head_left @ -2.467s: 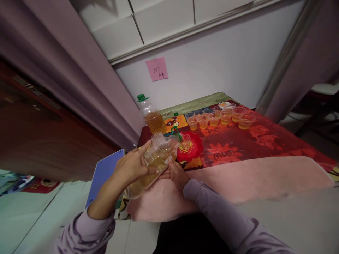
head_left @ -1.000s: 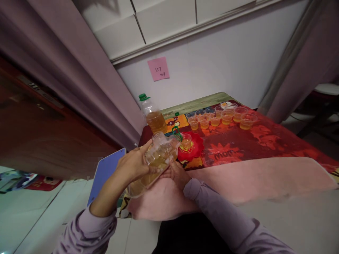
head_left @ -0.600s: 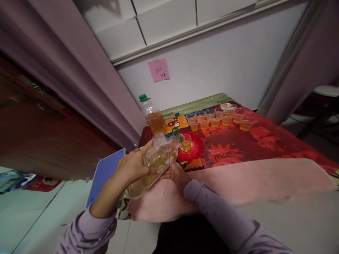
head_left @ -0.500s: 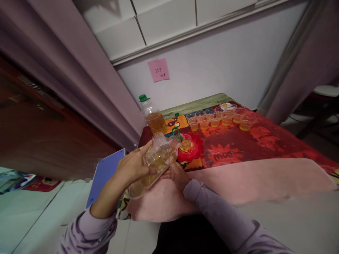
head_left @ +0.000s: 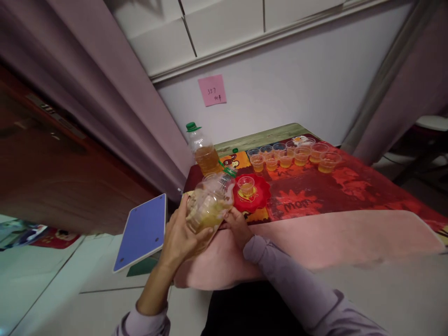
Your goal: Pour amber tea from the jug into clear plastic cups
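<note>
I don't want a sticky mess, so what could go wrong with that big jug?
The jug is tilted between the left hand and the right hand; if it slipped, its liquid might spill onto the pink cloth. The cup on the red plate is near the jug, so a bump could tip it. The bottle behind might get knocked, too.

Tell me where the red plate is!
In the head view, the red plate sits near the middle, right of the tilted bottle, under a cup.
</note>
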Available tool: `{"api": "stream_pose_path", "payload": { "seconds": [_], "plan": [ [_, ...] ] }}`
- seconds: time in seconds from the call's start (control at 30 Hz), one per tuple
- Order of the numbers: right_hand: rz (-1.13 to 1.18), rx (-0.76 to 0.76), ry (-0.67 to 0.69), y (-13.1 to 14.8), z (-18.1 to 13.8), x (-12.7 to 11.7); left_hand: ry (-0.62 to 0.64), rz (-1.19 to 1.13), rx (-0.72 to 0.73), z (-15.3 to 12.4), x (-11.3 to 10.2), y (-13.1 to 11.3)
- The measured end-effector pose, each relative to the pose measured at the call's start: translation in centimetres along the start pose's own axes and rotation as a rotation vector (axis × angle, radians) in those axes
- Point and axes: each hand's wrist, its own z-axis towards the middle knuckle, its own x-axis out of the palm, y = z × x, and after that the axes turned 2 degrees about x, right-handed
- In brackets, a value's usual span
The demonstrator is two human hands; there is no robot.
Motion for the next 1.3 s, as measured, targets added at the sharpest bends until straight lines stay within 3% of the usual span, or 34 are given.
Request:
{"api": "stream_pose_path", "payload": {
  "seconds": [0.2, 0.33, 0.57, 0.77, 0.87, 1.0, 1.17, 1.3],
  "plan": [
    [-0.034, -0.015, 0.074, 0.6, -0.4, 0.1, -0.201, -0.129, -0.026, -3.0, 2.7, 2.6],
    [-0.035, -0.015, 0.098, 0.9, -1.0, 0.2, -0.201, -0.092, -0.026, -3.1, 2.6, 1.8],
    [-0.104, -0.015, 0.107, 0.9, -1.2, -0.1, -0.332, -0.089, -0.147, -2.2, 3.5, -0.8],
    [-0.409, -0.054, 0.175, 1.7, -3.2, -2.2, -0.359, -0.130, -0.157, -2.6, 3.6, 0.2],
    [-0.652, -0.130, 0.138, 3.8, -5.0, -3.9, -0.360, -0.139, -0.161, -2.7, 3.5, 0.7],
    [-0.824, -0.218, 0.070, 9.1, -5.2, -5.9, -0.341, -0.157, -0.178, -2.5, 3.5, 0.9],
    [-1.136, -0.412, -0.128, 16.6, -0.8, -7.7, -0.313, -0.167, -0.204, -2.2, 3.6, 0.5],
    [-1.587, -0.392, -0.148, 18.8, 3.1, -8.2, -0.312, -0.153, -0.182, -2.1, 3.6, 0.3]
  ]
}}
